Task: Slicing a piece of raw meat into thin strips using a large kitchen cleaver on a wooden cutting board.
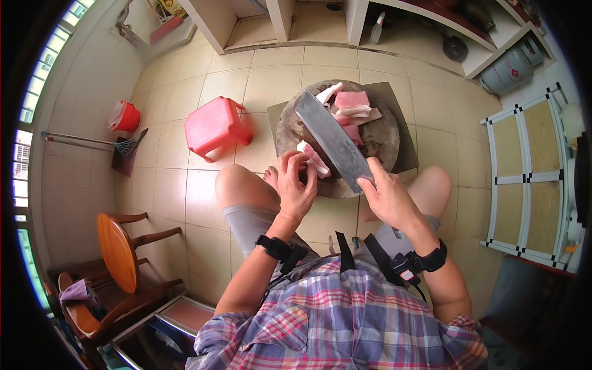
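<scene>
My right hand (388, 199) grips a broad cleaver (330, 136), its handle hidden in the palm. The dark blade slants up and leftward over a round chopping block (384, 138). At the block's near left edge, my left hand (298, 182) has its fingers on a strip of pink and white fatty meat (316, 159). That strip lies left of the blade, apart from it. Beyond the cleaver sit more raw meat pieces: a pink chunk (351, 99), a pale slab (368, 118) and a white fatty piece (329, 94). The blade partly covers some of them.
Under the block is a dark square board (407, 152) on the tiled floor. A red plastic stool (215, 125) stands to the left, with a red bucket (127, 116) and dustpan (127, 155) beyond. A wooden stool (118, 252), a rack (529, 185) and a gas cylinder (511, 69) line the sides.
</scene>
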Tool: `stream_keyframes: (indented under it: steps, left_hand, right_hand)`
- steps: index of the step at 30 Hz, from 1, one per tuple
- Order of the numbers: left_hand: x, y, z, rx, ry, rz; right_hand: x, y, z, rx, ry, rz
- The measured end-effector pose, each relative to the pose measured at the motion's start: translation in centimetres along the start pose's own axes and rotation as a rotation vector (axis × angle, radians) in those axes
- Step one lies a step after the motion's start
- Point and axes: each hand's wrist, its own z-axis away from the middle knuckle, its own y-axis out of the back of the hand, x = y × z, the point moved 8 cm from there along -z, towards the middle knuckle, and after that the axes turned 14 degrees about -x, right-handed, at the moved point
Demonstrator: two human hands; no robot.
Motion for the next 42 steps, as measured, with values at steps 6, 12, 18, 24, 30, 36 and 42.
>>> stream_keyframes:
  steps: [6, 12, 18, 24, 30, 36, 42]
  left_hand:
    - [0.3, -0.2, -0.5, -0.031, -0.043, -0.055]
    - [0.6, -0.1, -0.7, 0.000, -0.027, -0.132]
    - [0.3, -0.2, -0.7, -0.006, -0.013, -0.139]
    - [0.5, 0.1, -0.8, 0.018, -0.004, -0.170]
    - [0.1, 0.2, -0.8, 0.018, 0.038, -0.185]
    - [0.5, 0.2, -1.3, -0.004, 0.053, -0.106]
    - [1.1, 0.2, -1.4, 0.011, -0.017, -0.123]
  right_hand:
    - [-1.2, -0.9, 0.3, -0.033, 0.016, 0.023]
    - [-0.9, -1.7, -0.1, -0.036, 0.016, 0.111]
    - [-0.4, -1.6, 1.4, -0.081, -0.019, 0.104]
    - [-0.8, -1.7, 1.4, -0.109, -0.012, 0.158]
    - [-2.8, -2.3, -1.8, -0.085, 0.057, 0.243]
    - [-3.9, -2.9, -4.4, -0.055, 0.076, 0.291]
    - [-2.5, -2.3, 1.0, -0.110, 0.033, 0.296]
